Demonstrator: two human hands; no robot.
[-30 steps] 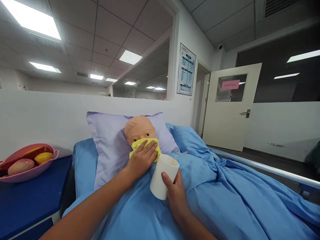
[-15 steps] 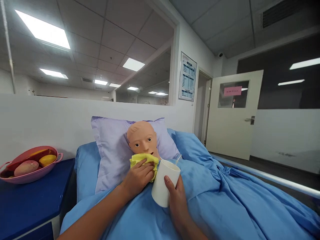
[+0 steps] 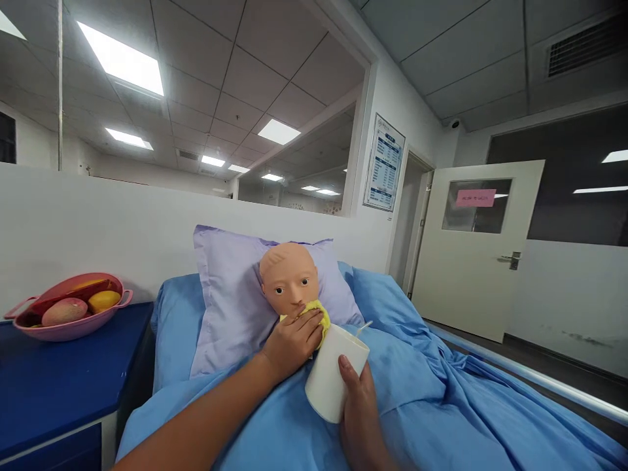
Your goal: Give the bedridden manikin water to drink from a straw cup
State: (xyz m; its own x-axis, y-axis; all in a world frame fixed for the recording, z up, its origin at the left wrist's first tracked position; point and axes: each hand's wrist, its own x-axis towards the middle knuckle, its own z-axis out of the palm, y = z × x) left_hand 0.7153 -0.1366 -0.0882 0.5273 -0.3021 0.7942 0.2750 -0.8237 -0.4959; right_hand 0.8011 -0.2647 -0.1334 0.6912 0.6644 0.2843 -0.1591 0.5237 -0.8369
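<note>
A training manikin's head [image 3: 288, 271] rests on a lilac pillow [image 3: 230, 288], its body hidden beneath a blue quilt [image 3: 417, 392]. My left hand [image 3: 293, 341] presses a yellow cloth [image 3: 321, 315] against the manikin's mouth and chin, covering them. The palm hides most of the cloth. In my right hand [image 3: 360, 399] is a white cup [image 3: 331, 376], tilted, with the thumb on its near side. A thin white stick [image 3: 364, 328], perhaps a straw or a spoon handle, pokes out above the cup's rim.
Left of the bed stands a blue bedside cabinet [image 3: 63, 386], bearing a pink basket [image 3: 69, 332] of fruit. A metal bed rail [image 3: 554, 384] runs along the right side. Beyond it a cream door [image 3: 471, 275] stands ajar. Behind the pillow is a white wall [image 3: 122, 222] with windows above.
My left hand has slid the yellow cloth rightward across the manikin's mouth, and the cloth looks more bunched. The whole view has tilted and shifted slightly. The cup stays in my right hand.
</note>
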